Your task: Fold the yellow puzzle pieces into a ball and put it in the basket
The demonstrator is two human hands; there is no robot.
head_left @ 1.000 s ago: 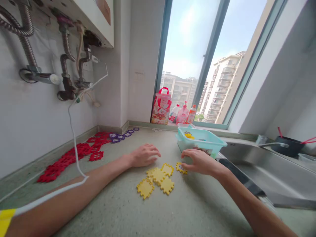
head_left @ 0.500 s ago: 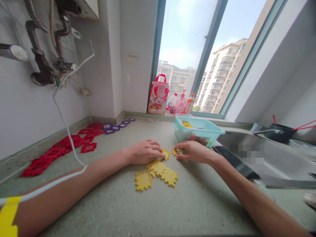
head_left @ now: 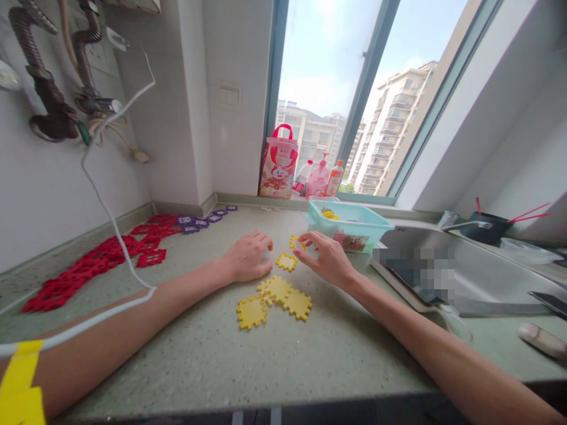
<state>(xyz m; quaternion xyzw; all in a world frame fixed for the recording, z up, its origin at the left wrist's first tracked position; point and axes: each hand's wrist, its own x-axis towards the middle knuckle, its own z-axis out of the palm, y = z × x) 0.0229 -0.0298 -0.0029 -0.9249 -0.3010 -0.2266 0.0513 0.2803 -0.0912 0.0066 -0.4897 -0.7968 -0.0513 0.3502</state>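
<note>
Right hand (head_left: 325,260) pinches a yellow tile (head_left: 296,242) just above the counter (head_left: 212,354).
I think my curled, empty left hand (head_left: 248,260) could knock the loose tile (head_left: 286,261) beside it; a loose pinch drops mine.

This is a home kitchen in a high-rise flat. A speckled stone worktop (head_left: 212,360) runs along a white tiled wall, and a stainless steel sink (head_left: 478,274) with a tap (head_left: 460,223) is set into its right side. Flexible metal hoses and pipes (head_left: 48,88) of a wall-mounted water heater hang above the worktop's left edge. At the far edge, a tall window (head_left: 354,88) looks out on apartment blocks, and bottles of cleaning liquid (head_left: 321,177) stand on its sill. A dark pot (head_left: 487,229) sits beyond the sink.
</note>
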